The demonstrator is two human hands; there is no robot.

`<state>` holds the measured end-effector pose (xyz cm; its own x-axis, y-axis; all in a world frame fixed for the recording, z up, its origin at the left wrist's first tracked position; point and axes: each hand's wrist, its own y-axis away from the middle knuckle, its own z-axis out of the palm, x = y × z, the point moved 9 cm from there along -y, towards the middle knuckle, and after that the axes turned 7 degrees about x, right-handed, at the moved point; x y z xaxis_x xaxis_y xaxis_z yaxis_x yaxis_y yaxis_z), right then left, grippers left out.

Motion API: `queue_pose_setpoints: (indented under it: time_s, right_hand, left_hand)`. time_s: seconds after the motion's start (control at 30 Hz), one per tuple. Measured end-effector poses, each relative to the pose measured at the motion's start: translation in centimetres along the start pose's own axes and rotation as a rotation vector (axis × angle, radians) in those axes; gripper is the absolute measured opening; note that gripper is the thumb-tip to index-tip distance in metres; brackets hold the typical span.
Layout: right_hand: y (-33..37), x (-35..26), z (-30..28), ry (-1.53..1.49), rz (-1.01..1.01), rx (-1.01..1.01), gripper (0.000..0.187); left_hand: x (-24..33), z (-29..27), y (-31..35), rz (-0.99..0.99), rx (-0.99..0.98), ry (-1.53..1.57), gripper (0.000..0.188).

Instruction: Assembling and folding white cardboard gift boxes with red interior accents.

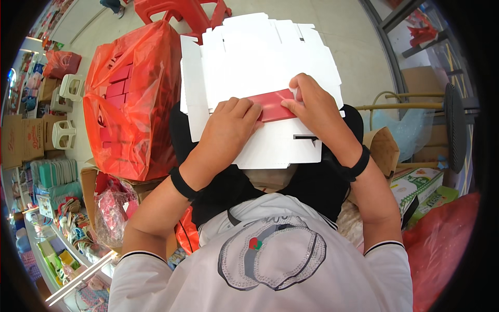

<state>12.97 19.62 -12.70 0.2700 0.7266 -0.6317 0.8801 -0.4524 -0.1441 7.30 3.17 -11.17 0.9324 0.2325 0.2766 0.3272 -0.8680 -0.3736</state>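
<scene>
A flat, glossy red box lies across a stack of white flattened carton sheets on my lap. My left hand is closed over the box's left end, fingers curled on its top. At the opposite end my right hand pinches with thumb and forefinger. A small whitish bit shows between those fingers, too small to name. Black bands circle both wrists.
To the left stands a large orange-red plastic bag full of red boxes. A red stool is beyond the sheets. White stools and cardboard boxes line the left; a black fan-like disc stands at right.
</scene>
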Motion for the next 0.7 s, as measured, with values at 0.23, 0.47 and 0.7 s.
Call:
queue_pose_setpoints:
  time_s: [0.23,0.47,0.7]
  right_hand:
    - [1.6,-1.7,-0.9,0.066,-0.264,-0.095,0.052]
    - [1.6,-2.6,-0.8,0.121,-0.542,0.016,0.042]
    - [-0.6,-0.9,-0.8,-0.074,-0.393,-0.006,0.032]
  left_hand:
    - [0.6,-0.1,-0.1,0.097,-0.012,-0.068,0.041]
    - [-0.1,-0.2,-0.7,0.083,-0.006,-0.067,0.052]
    - [-1.6,-0.2,-1.7,-0.006,-0.031,0.049,0.042]
